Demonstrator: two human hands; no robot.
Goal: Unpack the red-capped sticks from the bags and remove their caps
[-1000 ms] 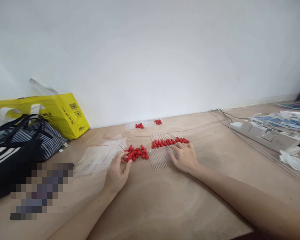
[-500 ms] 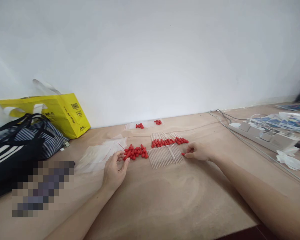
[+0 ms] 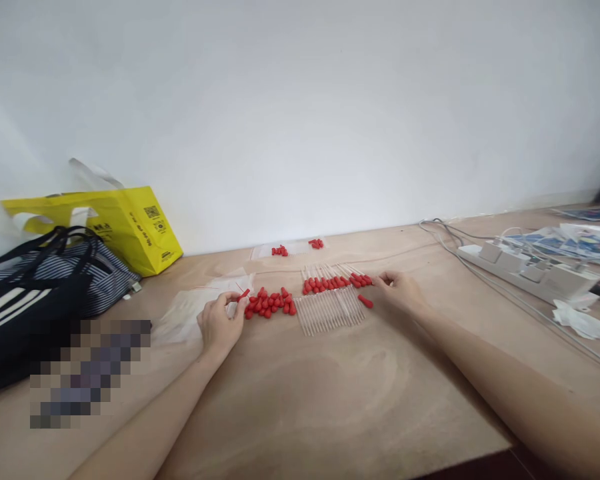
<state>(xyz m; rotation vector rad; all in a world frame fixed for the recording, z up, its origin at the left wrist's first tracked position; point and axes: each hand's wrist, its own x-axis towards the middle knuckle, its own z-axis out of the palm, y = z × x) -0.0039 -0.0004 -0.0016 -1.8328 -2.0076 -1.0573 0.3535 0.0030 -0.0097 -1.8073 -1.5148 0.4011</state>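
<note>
My left hand [image 3: 219, 321] pinches one red cap [image 3: 243, 294] at the left end of a loose pile of red caps [image 3: 273, 304]. A row of thin clear tubes [image 3: 330, 305] lies side by side in the middle, most with red caps on their far ends [image 3: 335, 283]. My right hand [image 3: 399, 291] rests curled at the right end of that row, fingertips closed by the capped ends; what it holds is hidden. One loose red cap [image 3: 365, 301] lies just left of it. Clear plastic bags [image 3: 195, 307] lie under and beside my left hand.
A small clear bag with a few red caps [image 3: 293, 249] lies by the wall. A yellow bag [image 3: 125, 227] and a striped dark bag [image 3: 45, 287] stand at the left. A white power strip [image 3: 530, 273], cables and papers [image 3: 580, 243] occupy the right of the wooden table [image 3: 330, 400].
My left hand has lifted a red cap out of the pile and drawn left. My right hand left a red cap beside the tubes and moved up to the capped ends.
</note>
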